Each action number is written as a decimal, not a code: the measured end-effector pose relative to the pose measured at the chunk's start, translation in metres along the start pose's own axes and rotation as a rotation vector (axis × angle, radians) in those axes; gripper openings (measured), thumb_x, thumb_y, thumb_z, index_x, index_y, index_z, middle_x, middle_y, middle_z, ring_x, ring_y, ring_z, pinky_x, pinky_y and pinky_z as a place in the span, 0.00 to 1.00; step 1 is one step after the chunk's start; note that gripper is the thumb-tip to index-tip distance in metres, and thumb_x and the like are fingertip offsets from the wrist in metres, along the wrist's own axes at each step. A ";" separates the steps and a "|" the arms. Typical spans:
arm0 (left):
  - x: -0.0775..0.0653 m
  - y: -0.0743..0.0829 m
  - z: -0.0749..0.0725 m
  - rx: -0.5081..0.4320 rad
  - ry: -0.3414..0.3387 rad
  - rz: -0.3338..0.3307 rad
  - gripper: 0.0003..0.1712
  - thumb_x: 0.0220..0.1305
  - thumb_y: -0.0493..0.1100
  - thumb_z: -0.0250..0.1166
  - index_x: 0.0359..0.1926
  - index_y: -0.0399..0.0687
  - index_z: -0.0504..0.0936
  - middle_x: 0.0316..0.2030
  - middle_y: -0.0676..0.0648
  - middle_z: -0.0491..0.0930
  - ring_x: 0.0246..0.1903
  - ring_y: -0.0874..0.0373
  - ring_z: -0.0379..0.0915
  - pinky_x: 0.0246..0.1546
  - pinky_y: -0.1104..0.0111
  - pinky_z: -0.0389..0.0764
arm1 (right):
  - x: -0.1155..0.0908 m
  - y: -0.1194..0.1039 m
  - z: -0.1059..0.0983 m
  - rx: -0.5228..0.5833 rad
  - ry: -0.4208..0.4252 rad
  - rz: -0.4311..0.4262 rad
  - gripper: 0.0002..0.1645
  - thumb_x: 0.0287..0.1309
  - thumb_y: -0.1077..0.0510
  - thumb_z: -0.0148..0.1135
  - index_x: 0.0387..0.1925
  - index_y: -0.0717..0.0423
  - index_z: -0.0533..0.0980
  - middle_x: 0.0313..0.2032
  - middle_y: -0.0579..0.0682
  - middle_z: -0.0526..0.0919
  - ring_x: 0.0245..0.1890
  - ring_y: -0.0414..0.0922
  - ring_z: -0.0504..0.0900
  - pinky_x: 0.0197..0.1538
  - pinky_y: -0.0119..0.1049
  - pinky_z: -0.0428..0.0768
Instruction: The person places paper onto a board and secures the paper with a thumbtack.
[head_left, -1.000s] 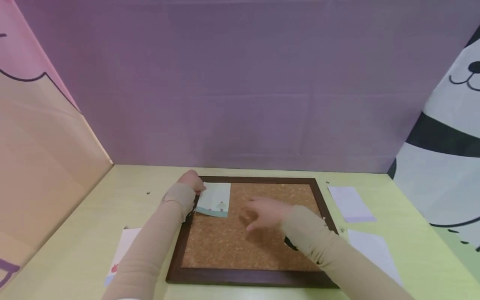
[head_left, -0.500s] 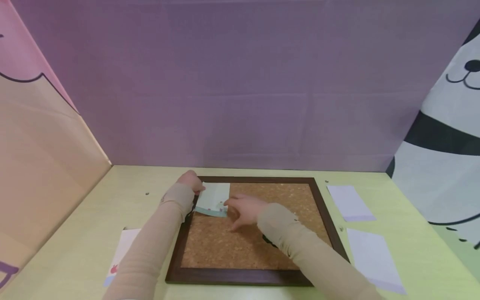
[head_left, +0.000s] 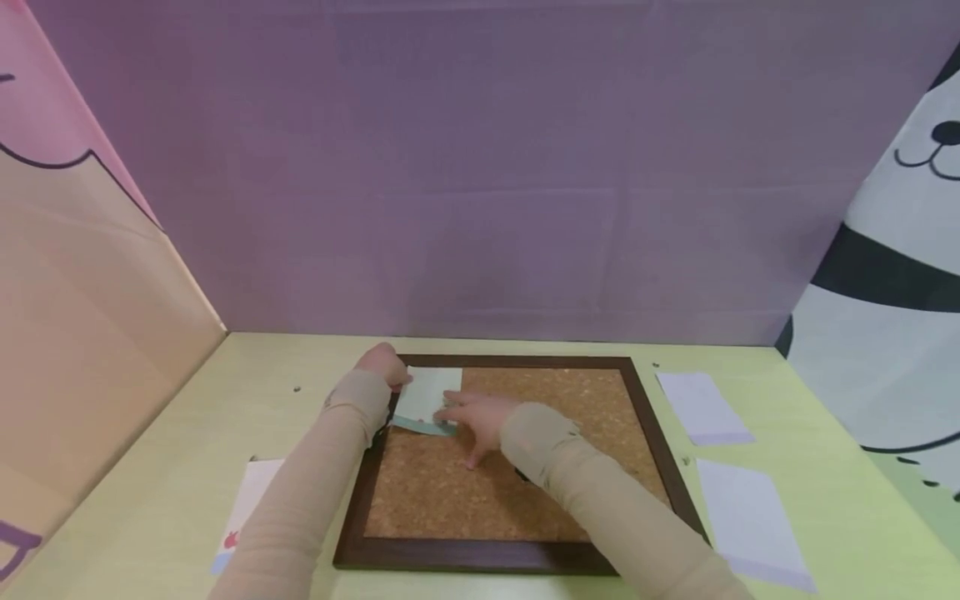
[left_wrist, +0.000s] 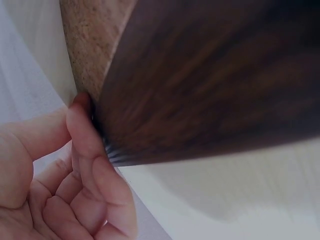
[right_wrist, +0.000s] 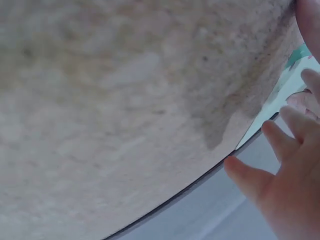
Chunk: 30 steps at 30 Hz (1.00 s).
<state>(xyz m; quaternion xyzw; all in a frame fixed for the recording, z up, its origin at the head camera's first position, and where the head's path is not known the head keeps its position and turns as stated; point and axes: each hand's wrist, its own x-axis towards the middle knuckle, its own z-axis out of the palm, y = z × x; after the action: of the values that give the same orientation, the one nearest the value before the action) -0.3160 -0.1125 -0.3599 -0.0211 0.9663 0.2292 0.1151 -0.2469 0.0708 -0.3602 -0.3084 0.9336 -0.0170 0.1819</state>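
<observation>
A pale sheet of notepaper (head_left: 429, 385) with a blue-green lower band lies over the upper left of a dark-framed corkboard (head_left: 540, 500). At the sheet's top left corner, my left hand (head_left: 382, 367) pinches the paper's edge. The left wrist view shows thumb and index finger (left_wrist: 82, 125) together at the paper, right beside the brown frame. My right hand (head_left: 482, 415) reaches across the cork, its spread fingers over the sheet's lower right part and the thumb lower down near the cork. In the right wrist view these fingers (right_wrist: 280, 142) are extended beside the sheet.
Two pale sheets lie right of the board, one farther back (head_left: 701, 407) and one nearer (head_left: 750, 512). A sheet with a red print (head_left: 251, 496) is partly under the left sleeve. Small pin-like bits dot the table (head_left: 180, 467). A purple backdrop (head_left: 480, 183) stands behind.
My right hand has moved left over the cork until its fingers overlap the notepaper's lower right part. The left hand stays at the top left corner.
</observation>
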 end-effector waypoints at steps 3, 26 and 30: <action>0.001 0.001 0.003 -0.005 0.002 -0.001 0.13 0.59 0.43 0.65 0.32 0.35 0.79 0.19 0.49 0.73 0.22 0.58 0.69 0.30 0.71 0.74 | 0.001 -0.002 -0.003 -0.039 -0.050 -0.012 0.49 0.45 0.50 0.73 0.69 0.41 0.62 0.73 0.47 0.51 0.73 0.46 0.51 0.72 0.40 0.55; 0.003 0.001 -0.001 0.015 -0.008 0.031 0.12 0.60 0.43 0.63 0.29 0.36 0.80 0.15 0.52 0.75 0.19 0.61 0.71 0.33 0.70 0.76 | 0.016 -0.006 -0.004 -0.154 -0.145 0.031 0.53 0.44 0.49 0.75 0.70 0.38 0.58 0.74 0.46 0.51 0.73 0.48 0.52 0.72 0.39 0.57; 0.004 -0.005 -0.003 0.000 -0.012 0.048 0.13 0.58 0.43 0.63 0.21 0.41 0.79 0.11 0.55 0.74 0.17 0.63 0.71 0.34 0.71 0.75 | 0.010 -0.013 -0.009 -0.168 -0.141 0.024 0.50 0.47 0.50 0.73 0.70 0.40 0.59 0.73 0.48 0.53 0.72 0.48 0.54 0.71 0.36 0.58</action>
<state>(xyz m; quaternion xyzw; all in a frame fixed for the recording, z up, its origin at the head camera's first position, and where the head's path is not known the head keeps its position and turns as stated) -0.3200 -0.1186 -0.3605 0.0033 0.9658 0.2322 0.1154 -0.2501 0.0536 -0.3531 -0.3120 0.9202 0.0852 0.2207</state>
